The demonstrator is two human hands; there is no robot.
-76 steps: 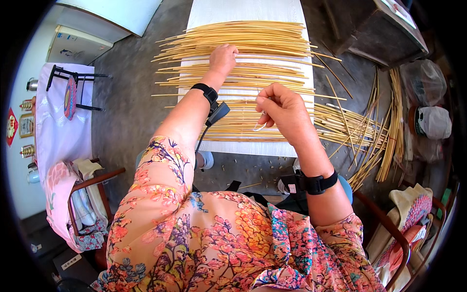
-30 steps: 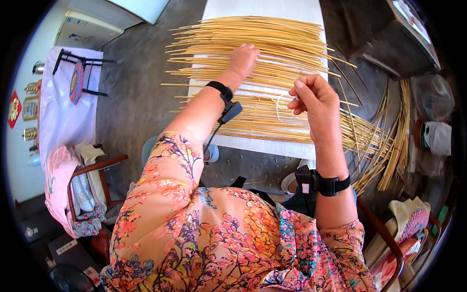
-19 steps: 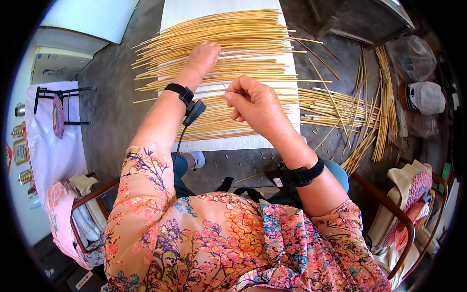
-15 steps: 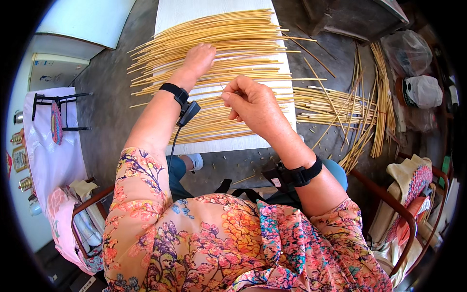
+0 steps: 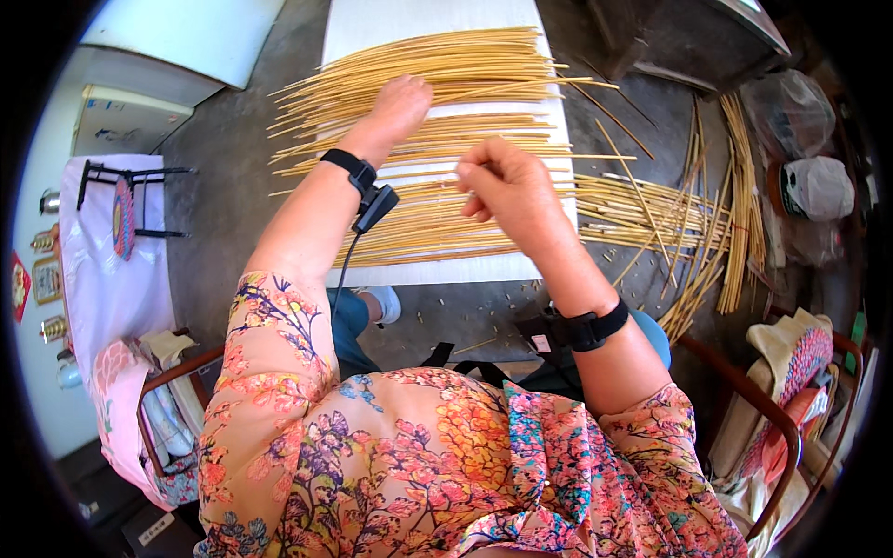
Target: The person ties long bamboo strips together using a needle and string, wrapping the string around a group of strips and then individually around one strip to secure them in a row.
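Left hand (image 5: 400, 106) is at the sticks (image 5: 488, 58), grip indeterminable; right hand (image 5: 510, 184) has thumb and forefinger together. Step: apparently stick selection; next move likely requires separating one.

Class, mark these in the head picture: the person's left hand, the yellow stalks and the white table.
Left hand (image 5: 400, 108): head view, on the back of the hand.
Yellow stalks (image 5: 474, 61): head view, on the farthest bunch.
White table (image 5: 428, 14): head view, on its bare far end.
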